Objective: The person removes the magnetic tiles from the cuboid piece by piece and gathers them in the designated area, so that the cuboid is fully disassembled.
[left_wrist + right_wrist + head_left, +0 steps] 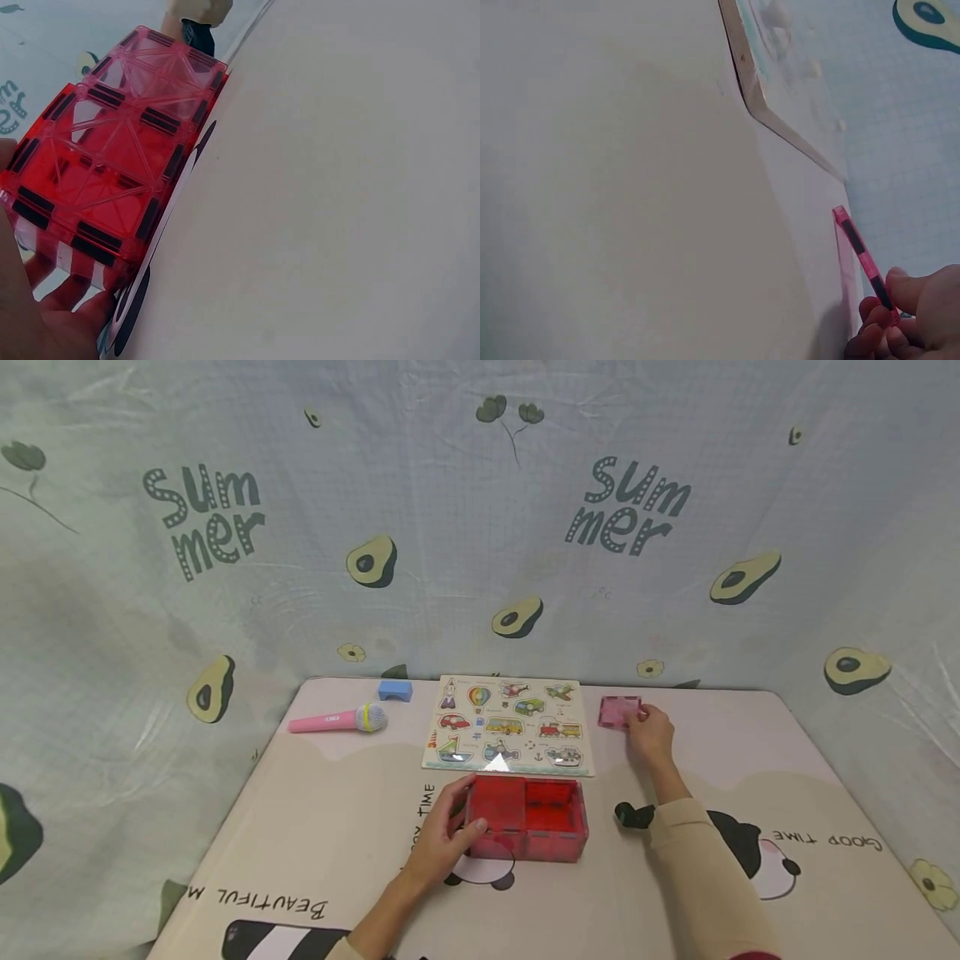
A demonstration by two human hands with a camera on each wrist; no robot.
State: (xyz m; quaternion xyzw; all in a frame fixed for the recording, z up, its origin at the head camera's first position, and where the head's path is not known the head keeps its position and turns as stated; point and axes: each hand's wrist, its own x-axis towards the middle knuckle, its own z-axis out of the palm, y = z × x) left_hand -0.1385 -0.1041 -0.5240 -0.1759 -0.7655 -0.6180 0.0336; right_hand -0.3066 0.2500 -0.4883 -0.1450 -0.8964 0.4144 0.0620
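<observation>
A red translucent box of magnetic tiles sits at the front middle of the table. In the head view its left half is covered on top and its right half is uncovered. My left hand holds the box at its left end, thumb at the front. Dark magnet strips line the tile edges of the box in the left wrist view. Farther back on the right, my right hand pinches a pink magnetic tile by its edge. The right wrist view shows that tile edge-on between thumb and fingers.
A wooden vehicle puzzle board lies behind the box. To its left are a pink toy microphone and a blue block. A printed fabric hangs along the table's back edge.
</observation>
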